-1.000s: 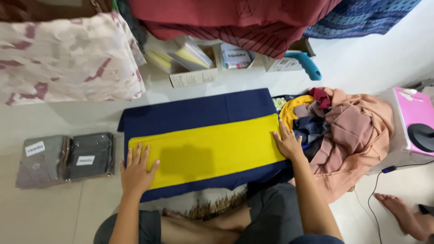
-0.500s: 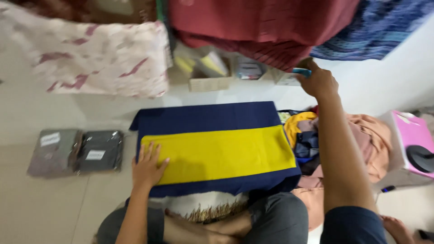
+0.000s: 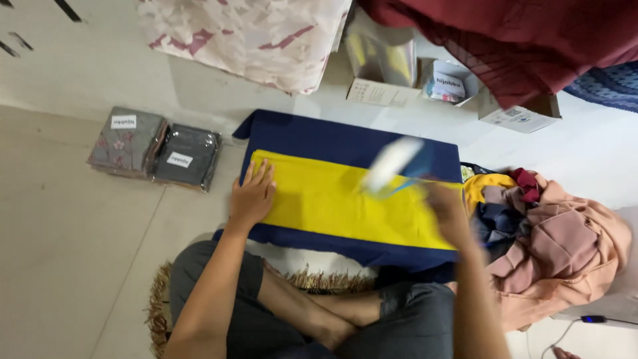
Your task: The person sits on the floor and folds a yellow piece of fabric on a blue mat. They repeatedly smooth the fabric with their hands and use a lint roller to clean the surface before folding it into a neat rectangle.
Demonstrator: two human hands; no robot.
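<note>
A yellow cloth (image 3: 332, 203) lies flat on a navy blue cloth (image 3: 345, 143) on the floor in front of my crossed legs. My left hand (image 3: 252, 194) rests flat on the yellow cloth's left end, fingers spread. My right hand (image 3: 444, 207) is above the cloth's right part and blurred by motion. It grips a white and blue object (image 3: 393, 163), also blurred, that looks like a small iron held over the middle of the cloth.
Two wrapped packs of folded cloth (image 3: 153, 149) lie to the left. A heap of mixed clothes (image 3: 551, 246) sits at the right, with a cable (image 3: 588, 320) below it. Cardboard boxes (image 3: 382, 93) and hanging maroon fabric (image 3: 518, 40) are behind. A fringed mat (image 3: 159, 306) is under me.
My right hand left the clothes heap, reached to the blue-handled object at the back right, and has brought it down over the yellow cloth. My left hand stayed on the cloth.
</note>
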